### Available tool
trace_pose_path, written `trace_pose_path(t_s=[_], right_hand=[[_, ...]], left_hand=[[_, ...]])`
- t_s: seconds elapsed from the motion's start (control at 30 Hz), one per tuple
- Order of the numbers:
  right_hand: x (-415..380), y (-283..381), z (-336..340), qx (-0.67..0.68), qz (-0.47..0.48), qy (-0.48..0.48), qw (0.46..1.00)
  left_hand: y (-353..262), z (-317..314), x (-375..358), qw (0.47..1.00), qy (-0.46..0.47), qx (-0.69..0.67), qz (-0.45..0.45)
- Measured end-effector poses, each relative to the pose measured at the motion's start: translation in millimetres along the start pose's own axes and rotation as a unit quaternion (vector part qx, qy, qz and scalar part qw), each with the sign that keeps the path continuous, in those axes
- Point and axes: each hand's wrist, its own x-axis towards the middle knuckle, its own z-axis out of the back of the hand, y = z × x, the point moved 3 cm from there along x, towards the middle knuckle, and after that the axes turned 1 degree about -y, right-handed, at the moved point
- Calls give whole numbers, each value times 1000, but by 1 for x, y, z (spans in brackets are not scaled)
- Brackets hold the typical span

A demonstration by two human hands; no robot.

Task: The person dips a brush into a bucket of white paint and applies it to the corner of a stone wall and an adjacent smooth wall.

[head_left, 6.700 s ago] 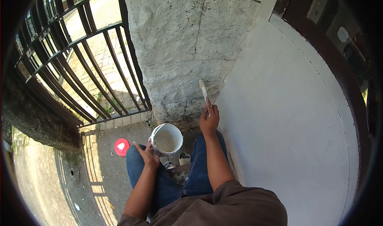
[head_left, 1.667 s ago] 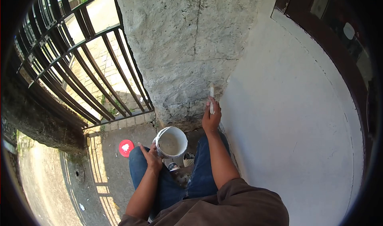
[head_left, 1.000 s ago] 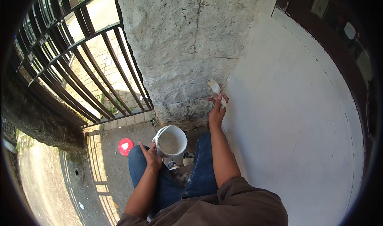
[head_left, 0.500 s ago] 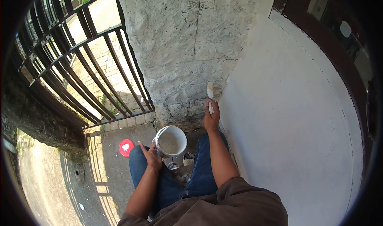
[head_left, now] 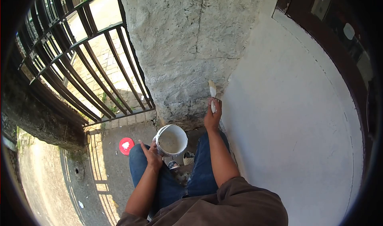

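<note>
My right hand (head_left: 214, 109) is closed around the handle of a paintbrush (head_left: 213, 91). Its pale bristles point up at the lower part of the rough, whitish wall (head_left: 175, 54), near the corner with the smooth white wall. Between my knees, my left hand (head_left: 153, 157) grips the side of a white bucket (head_left: 184, 143), its thumb held away from the fingers. Greyish-white paint (head_left: 169, 142) shows inside the bucket, which tilts a little toward me. Part of my left hand's fingers is hidden behind the bucket.
A red lid (head_left: 126, 146) with a white blob on it lies on the concrete floor left of my knee. Dark metal bars (head_left: 97, 70) stand at the left. Close on my right runs the smooth white wall (head_left: 291, 126), with a brown frame (head_left: 315, 46) above.
The paintbrush has shifted slightly in my right hand's grip area, its bristles now leaning a bit more to the left. My left hand and the bucket stay nearly where they were.
</note>
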Motion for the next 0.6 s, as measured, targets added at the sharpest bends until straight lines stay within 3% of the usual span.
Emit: trace_pose_path(t_s=[0.5, 0.6], right_hand=[[8, 4, 3, 4, 14, -13, 1000], [16, 15, 1, -44, 56, 9, 997]], left_hand=[[2, 5, 4, 1000, 4, -8, 7], [4, 8, 7, 1000, 10, -13, 9]])
